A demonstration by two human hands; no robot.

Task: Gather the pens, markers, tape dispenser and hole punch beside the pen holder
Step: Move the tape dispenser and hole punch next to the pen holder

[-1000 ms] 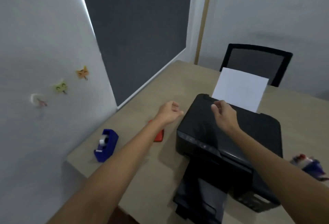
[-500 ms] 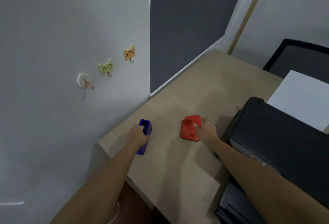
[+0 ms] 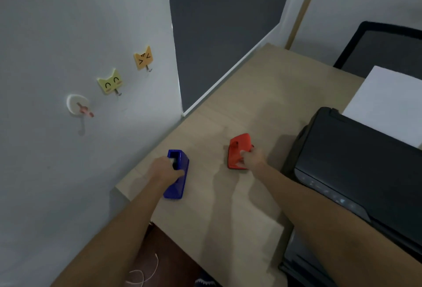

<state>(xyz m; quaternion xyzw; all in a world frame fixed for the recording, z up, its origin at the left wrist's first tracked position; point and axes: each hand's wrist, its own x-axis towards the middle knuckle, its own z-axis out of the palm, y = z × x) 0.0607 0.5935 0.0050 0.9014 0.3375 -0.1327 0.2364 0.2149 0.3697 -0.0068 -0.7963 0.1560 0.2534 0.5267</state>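
A person's left hand [image 3: 164, 171] closes over the middle of a blue tape dispenser [image 3: 177, 173] near the left edge of a pale wooden desk [image 3: 239, 104], the fingers wrapped across its top where the roll sits. The right hand [image 3: 252, 157] grips the near right side of a red hole punch [image 3: 238, 150] further in from that edge, just left of a black printer [image 3: 356, 161]; the thumb lies on the punch's top and the rest of the fingers curl round its side.

Both objects rest on the desk, well apart from each other. The pen holder, pens and markers are out of view.

The dispenser is a long, wedge-shaped block of glossy blue plastic, open at its far end. It is probably weighted in the base and heavier than it looks, so a grasp across the waist — as here — should suit it; the smooth sides could slip, and the cutter end is best avoided. The punch is a low, rounded red shell with a notch in its top lever — likely metal beneath, stiff and compact. The lever may give under pressure, so holding it by the body sides rather than pressing down looks the safer grip. Neither seems fragile.

A sheet of white paper [image 3: 388, 104] stands in the printer's rear tray; cat-shaped hooks [image 3: 110, 81] dot the wall at left.
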